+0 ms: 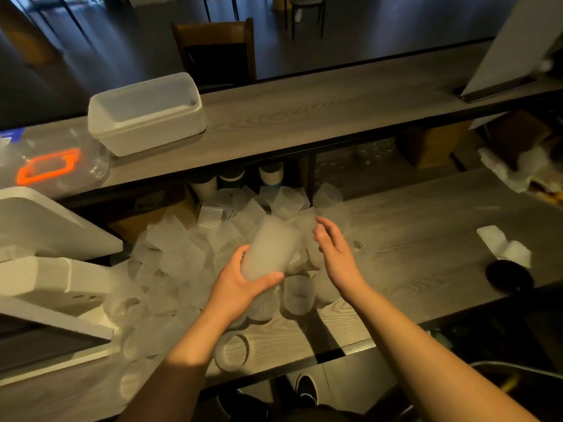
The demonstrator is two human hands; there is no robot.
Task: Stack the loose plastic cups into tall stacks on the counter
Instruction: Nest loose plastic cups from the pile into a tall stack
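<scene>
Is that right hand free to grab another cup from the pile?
Probably yes. The right hand is open and holds nothing, hovering just above the cup pile, with nothing between them. The left hand holds the stack beside it.

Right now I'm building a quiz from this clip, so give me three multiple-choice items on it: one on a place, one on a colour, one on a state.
1. Where does the white tub sit?
A. on the upper shelf
B. on the floor
C. among the cups

2. What colour is the handle on the clear lid at far left?
A. blue
B. orange
C. green

3. What is the left hand doing?
A. resting flat
B. pointing
C. gripping a stack of cups

Answers:
A, the white tub stands on the upper shelf.
B, the handle is orange.
C, the left hand wraps the stack of cups; the right hand is open beside it.
</scene>
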